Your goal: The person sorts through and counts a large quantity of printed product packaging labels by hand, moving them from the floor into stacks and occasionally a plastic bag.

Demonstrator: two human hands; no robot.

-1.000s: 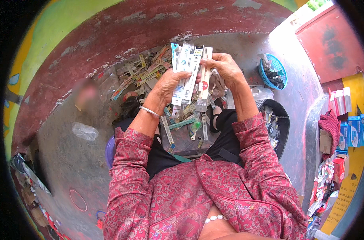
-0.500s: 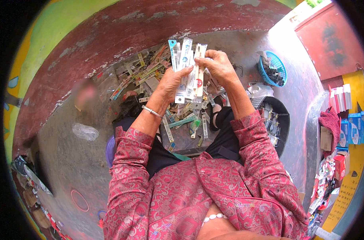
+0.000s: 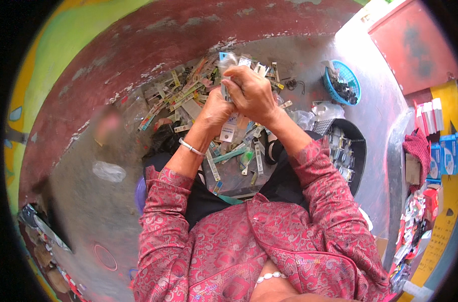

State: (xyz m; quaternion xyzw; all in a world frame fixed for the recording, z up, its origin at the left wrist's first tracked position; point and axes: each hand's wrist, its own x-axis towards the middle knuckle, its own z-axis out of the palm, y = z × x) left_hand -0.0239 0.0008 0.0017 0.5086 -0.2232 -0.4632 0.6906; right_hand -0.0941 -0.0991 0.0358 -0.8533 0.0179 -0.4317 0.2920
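Note:
Both my hands are raised together in front of me over the floor. My left hand [image 3: 215,108] and my right hand [image 3: 252,92] are clasped around a bundle of narrow packets in clear wrappers [image 3: 226,63], which sticks up above my fingers. My right hand covers most of the bundle. A thin silver bangle [image 3: 190,147] sits on my left wrist. Below and beyond my hands lies a heap of loose packets [image 3: 188,93], long thin ones in white, green and yellow, spread over the grey floor between my knees.
A blue basket [image 3: 347,83] of dark small items stands at the right. A black tub [image 3: 350,151] with packed items sits by my right knee. A dark red wall [image 3: 153,35] curves behind the heap. Boxes and packages [image 3: 440,146] are stacked at the far right.
The fanned-out packets have been drawn together into a tight bundle, and my right hand has closed over it. Both hands sit slightly higher and nearer the middle.

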